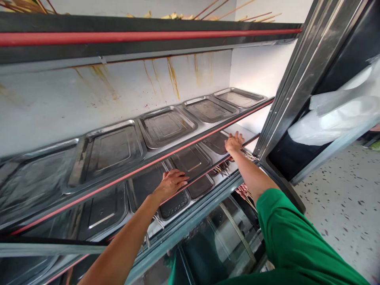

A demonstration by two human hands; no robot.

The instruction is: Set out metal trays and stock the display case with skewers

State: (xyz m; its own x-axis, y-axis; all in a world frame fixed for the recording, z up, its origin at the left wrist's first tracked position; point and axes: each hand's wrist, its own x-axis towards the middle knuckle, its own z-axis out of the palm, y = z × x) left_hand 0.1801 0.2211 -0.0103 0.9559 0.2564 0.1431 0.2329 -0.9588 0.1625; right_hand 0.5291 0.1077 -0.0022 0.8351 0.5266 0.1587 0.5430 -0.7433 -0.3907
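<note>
My left hand [173, 182] lies over the front edge of a metal tray [191, 160] on the middle shelf, its fingers stretched out. Whether it bears on the tray or only on the shelf edge I cannot tell. Farther right, my right hand [234, 141] reaches in over the right side of another metal tray [215, 141] on the same shelf. Its fingers are apart and somewhat blurred, with nothing visible in them. Beneath the hands, a lower shelf bears a dark tray [175, 206] and some skewers [222, 169].
Several bare metal trays [168, 126] line the shelf above, behind a red edge strip [178, 150]. Food with wooden sticks shows on the top shelf [148, 25]. A metal door frame [297, 79] and white plastic bags [335, 122] are at right; glass doors [219, 233] are below.
</note>
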